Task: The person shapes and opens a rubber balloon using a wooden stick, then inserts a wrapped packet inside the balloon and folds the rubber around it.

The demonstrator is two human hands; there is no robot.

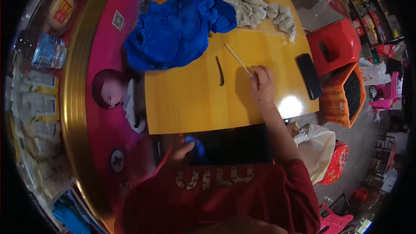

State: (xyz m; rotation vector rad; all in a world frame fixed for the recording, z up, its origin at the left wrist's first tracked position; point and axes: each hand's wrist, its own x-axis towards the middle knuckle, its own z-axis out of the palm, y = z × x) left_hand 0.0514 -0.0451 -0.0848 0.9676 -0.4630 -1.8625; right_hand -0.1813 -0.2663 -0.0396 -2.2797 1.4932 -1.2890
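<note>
My right hand is over the yellow wooden table, its fingers closed on the near end of a thin pale wooden stick. To the left of the stick lies a slim dark, slightly curved tool, too small to name surely. Below the table's near edge, my left hand is closed on a small piece of blue fabric close to my body. A large heap of ruffled blue fabric pieces covers the far left of the table.
Greyish bundles in clear plastic lie at the table's far right. A black oblong case is by the right edge. Beyond stand a red stool, an orange crate of black pieces and a pale bag. A pink-sided, gold-edged display counter borders the left.
</note>
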